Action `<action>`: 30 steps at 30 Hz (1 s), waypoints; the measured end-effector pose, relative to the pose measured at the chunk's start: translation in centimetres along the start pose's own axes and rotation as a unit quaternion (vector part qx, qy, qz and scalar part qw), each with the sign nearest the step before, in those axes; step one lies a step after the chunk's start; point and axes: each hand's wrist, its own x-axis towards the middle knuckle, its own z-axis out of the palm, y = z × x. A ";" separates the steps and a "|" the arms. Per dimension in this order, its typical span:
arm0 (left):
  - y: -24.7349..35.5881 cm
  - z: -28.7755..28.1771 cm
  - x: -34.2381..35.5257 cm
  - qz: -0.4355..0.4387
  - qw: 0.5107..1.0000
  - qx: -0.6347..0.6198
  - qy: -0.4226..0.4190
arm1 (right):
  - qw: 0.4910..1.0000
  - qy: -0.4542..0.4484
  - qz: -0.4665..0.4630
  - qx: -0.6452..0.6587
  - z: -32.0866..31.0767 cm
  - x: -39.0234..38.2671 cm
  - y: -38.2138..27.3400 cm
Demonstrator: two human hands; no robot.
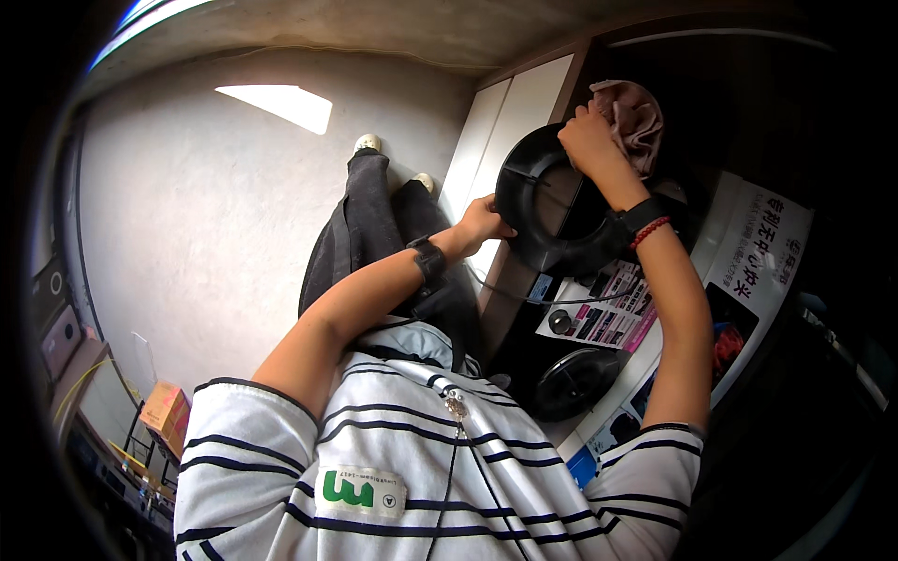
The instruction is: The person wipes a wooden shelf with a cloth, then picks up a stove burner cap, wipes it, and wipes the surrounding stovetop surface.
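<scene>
A black ring-shaped pan support [526, 213], apparently from a gas stove, is held up off the counter and tilted. My left hand [485, 224] grips its near left rim, with the thumb on the ring. Bunched in my right hand [593, 145] is a dusty-pink cloth [634, 120], at the ring's far right edge. The closed fingers of that hand partly hide where cloth and ring meet. Below the ring lies the dark stove top, with a second black burner ring [575, 383] nearer my body.
A printed pink-and-white sheet [608, 313] and a round knob [559, 322] show on the stove's front part. A white printed panel [772, 234] stands along the right. White cabinet doors [505, 122] are beneath the counter edge. A cardboard box [166, 416] stands at the far left.
</scene>
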 end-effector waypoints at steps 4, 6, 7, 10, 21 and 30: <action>-0.2 0.3 -0.2 -0.004 1.000 -0.009 0.020 | 0.995 0.025 -0.028 0.096 -0.5 -0.8 1.4; -0.5 0.4 -0.3 0.005 1.000 -0.004 0.017 | 0.991 0.069 -0.039 0.104 -0.1 -1.3 1.3; -0.6 0.4 -0.4 0.009 1.000 0.001 0.016 | 0.991 0.081 -0.043 0.098 0.4 -1.6 0.7; -0.5 0.3 -0.6 0.018 1.000 0.001 0.011 | 0.985 0.107 -0.077 0.112 0.4 -2.8 -1.6; -0.5 0.4 -0.1 0.025 1.000 0.009 -0.009 | 0.837 0.104 0.109 0.527 -3.5 -9.6 -4.2; -0.7 0.2 -0.1 0.018 0.997 0.073 0.010 | 0.809 0.109 0.360 0.451 -5.0 -8.2 -0.6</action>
